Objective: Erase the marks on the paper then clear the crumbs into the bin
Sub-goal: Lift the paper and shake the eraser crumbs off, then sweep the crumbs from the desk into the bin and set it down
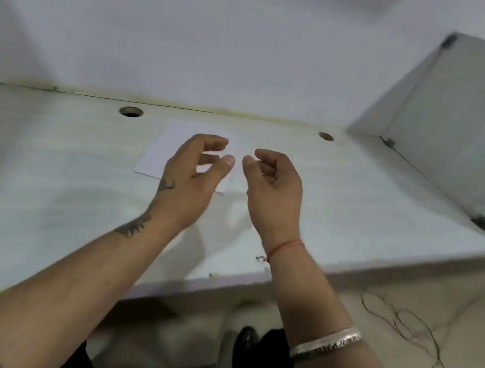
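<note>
A white sheet of paper [163, 150] lies flat on the pale desk [43, 168], toward the back middle. No marks on it can be made out through the blur. My left hand [194, 175] hovers over the paper's right half with loosely curled fingers, holding nothing. My right hand [273, 186] hangs just right of the paper, fingers loosely curled, palm turned left, also holding nothing. The two hands face each other a few centimetres apart. No eraser, crumbs or bin can be seen.
Two round cable holes, one at the back left [131, 111] and one at the back right [326, 136], pierce the desk. A grey partition panel [470, 133] walls off the right side. A thin tangled wire [410, 330] lies on the floor at the right.
</note>
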